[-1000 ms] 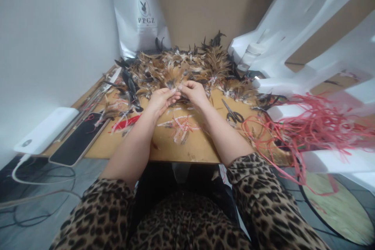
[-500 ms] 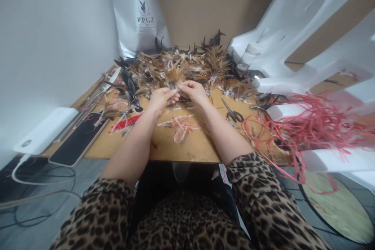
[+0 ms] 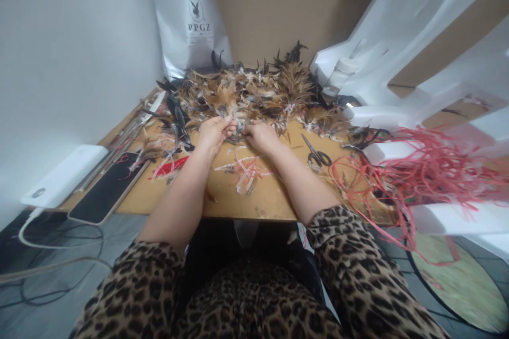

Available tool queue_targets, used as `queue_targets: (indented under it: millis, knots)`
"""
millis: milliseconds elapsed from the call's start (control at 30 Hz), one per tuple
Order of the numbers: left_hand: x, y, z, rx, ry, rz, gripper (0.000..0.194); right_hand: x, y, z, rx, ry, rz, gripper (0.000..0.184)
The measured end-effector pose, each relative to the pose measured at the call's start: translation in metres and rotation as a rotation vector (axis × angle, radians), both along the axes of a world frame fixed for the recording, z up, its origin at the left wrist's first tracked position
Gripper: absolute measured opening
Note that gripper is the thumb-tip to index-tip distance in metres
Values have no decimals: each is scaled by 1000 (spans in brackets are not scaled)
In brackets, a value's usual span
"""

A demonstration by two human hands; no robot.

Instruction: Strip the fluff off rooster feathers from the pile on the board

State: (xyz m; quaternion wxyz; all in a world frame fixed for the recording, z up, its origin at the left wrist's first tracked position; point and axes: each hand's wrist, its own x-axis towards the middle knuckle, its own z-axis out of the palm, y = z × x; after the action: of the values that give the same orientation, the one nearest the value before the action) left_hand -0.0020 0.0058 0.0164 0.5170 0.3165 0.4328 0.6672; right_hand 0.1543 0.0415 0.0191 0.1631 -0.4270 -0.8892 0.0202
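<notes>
My left hand [image 3: 214, 132] pinches a small bunch of brown feathers [image 3: 223, 100] by its base, with the tips fanned upward. To its right, my right hand [image 3: 263, 136] is closed at the near edge of the feather pile [image 3: 258, 85]. Its fingertips point down into grey and white fluff, and what they hold, if anything, is hidden. The pile is brown and white with some black plumes. Just in front of my hands lie pink and white ribbon scraps [image 3: 246, 169] on the wooden table [image 3: 254, 204].
Black-handled scissors [image 3: 316, 153] lie right of my right arm. A tangle of red-pink ribbon [image 3: 433, 175] spreads over white foam at the right. On the left are a phone [image 3: 107, 188], a white power bank [image 3: 66, 176] with a cable, and black feathers [image 3: 175, 114]. A silver bag [image 3: 194, 47] stands behind.
My hands have moved apart. The left keeps the feather bunch and has shifted slightly left; the right has come away from the bunch and down to the pile's near edge.
</notes>
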Motion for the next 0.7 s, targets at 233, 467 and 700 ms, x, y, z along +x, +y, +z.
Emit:
queue_targets:
  millis: [233,467,700]
  knots:
    - [0,0,0,-17,-4,8,18,1,7,-3,-35,135,-61,23]
    - [1,-1,0,-10,2,-2,17,0,6,-2,-42,176,-121,23]
    - [2,-1,1,-20,8,5,18,-4,-4,-2,144,-13,-31,31]
